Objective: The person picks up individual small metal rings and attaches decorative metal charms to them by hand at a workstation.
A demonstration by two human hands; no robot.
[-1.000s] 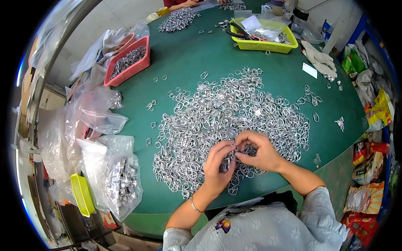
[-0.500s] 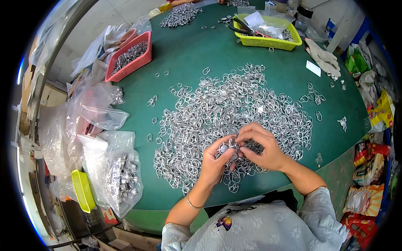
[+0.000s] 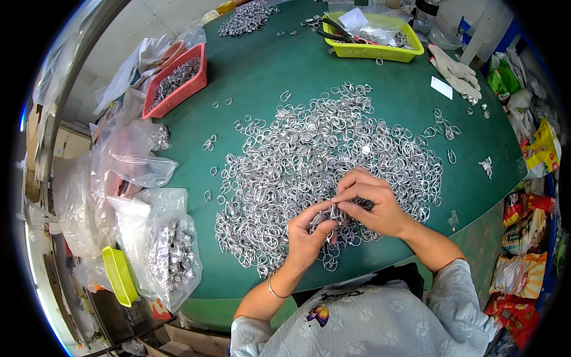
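Near the front edge of the desk [image 3: 256, 77], two bare hands, close together over a big heap. Left hand [image 3: 306, 237] curled half closed, thumb bent over, around a little bunch of silver rings [image 3: 329, 219]. Right hand [image 3: 380, 208] with thumb and first finger nipped tight on the edge of the same bunch; exact bit too small to see. Cannot count the rings in the bunch.

Under and all around the hands, one big heap [image 3: 297, 149] of rings across the middle of the desk, far too many to count. By the left edge, one clear bag [image 3: 134, 220] with more inside. Toward the far left corner, one red basket [image 3: 187, 92] of rings, then two loose rings [image 3: 228, 101] between basket and heap. At the far edge, one smaller pile [image 3: 247, 19]. Toward the far right corner, one yellow basket [image 3: 375, 55] with black handles [image 3: 337, 28] poking out, and beside it one white card [image 3: 441, 88].

Half a second ago, a gap between right thumb and first finger; now closed. Heap, baskets and card in the same spots on the desk.
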